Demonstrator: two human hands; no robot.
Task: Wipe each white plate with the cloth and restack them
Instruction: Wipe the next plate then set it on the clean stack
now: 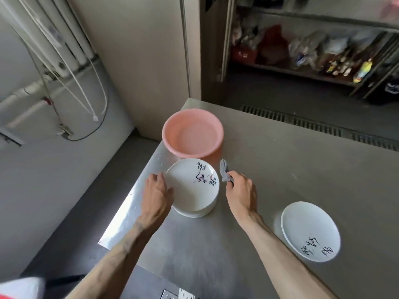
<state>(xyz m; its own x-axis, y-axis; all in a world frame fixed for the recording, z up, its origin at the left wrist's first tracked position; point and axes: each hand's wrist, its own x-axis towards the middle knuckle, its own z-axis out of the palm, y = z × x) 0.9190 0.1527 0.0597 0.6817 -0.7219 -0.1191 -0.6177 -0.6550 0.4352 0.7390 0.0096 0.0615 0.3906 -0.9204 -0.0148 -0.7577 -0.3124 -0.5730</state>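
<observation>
One pink basin (192, 134) is noted behind the plate stack (190, 193) on the steel table (280, 158), left hand (156, 193) spread against the stack, right hand (241, 193) pinching the cloth (224, 174).

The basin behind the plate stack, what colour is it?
Pink, plain all over: the basin, clearest in the head view.

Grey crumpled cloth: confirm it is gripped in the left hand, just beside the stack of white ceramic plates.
Not the left. The head view shows the grey crumpled cloth gripped in the right hand, just beside the stack of white ceramic plates.
</observation>
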